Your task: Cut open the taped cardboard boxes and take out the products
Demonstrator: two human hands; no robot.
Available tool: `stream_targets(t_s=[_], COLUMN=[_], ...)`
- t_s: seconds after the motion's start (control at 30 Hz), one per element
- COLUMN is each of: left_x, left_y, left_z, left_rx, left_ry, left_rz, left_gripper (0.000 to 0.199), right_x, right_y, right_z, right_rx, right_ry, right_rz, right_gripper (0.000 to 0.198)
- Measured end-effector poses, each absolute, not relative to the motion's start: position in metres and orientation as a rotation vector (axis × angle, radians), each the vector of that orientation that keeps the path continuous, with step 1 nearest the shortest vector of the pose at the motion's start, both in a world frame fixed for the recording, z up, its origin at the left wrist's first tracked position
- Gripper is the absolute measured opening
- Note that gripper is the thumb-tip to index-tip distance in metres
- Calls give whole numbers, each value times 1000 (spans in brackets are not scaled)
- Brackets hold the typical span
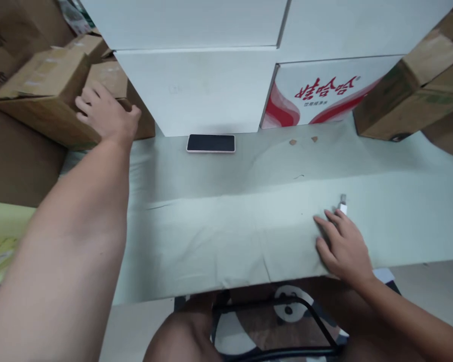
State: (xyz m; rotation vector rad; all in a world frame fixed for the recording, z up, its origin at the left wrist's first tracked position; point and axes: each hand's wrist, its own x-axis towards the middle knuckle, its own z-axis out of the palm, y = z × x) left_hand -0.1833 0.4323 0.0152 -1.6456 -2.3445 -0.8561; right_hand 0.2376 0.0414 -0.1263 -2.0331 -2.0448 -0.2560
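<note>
My left hand (107,113) reaches to the far left with its fingers apart, over the front of a small cardboard box (113,78). Its fingertips are by the gap between this box and a larger taped cardboard box (45,75); whether they press on either is unclear. On the right, my right hand (343,246) rests near the front edge of the cloth-covered table (226,236), fingers stretched and spread. Just beyond its fingertips lies a small white piece with a metal end, like a USB plug (343,203). I cannot tell if a finger touches it.
White boxes (196,90) form a wall at the back, one with red print (324,95). A phone (211,143) lies before them. Two small brown scraps (293,142) lie on the cloth. More cardboard boxes (411,100) stand at the right. A yellow sheet (0,246) is at left.
</note>
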Motion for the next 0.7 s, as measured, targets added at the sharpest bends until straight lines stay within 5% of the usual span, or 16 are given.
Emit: stream_targets(t_s=[0.1, 0.23, 0.43, 0.7], left_x=[-165, -152, -167, -183], left_y=[413, 380, 368, 414], left_z=[30, 53, 67, 34], left_rx=[-1710, -1870, -1765, -1841], left_ry=[-2438, -2452, -2316, -2400], left_rz=[-808, -561, -380, -471], left_gripper=[69, 85, 67, 97], right_x=[234, 232, 232, 230], right_y=[43, 44, 42, 42], right_z=[-123, -120, -119, -122], right_rx=[-2054, -2079, -2067, -2038], right_ry=[-2016, -1962, -1952, -2004], right_rz=[-244, -163, -118, -261], right_gripper=[41, 44, 46, 42])
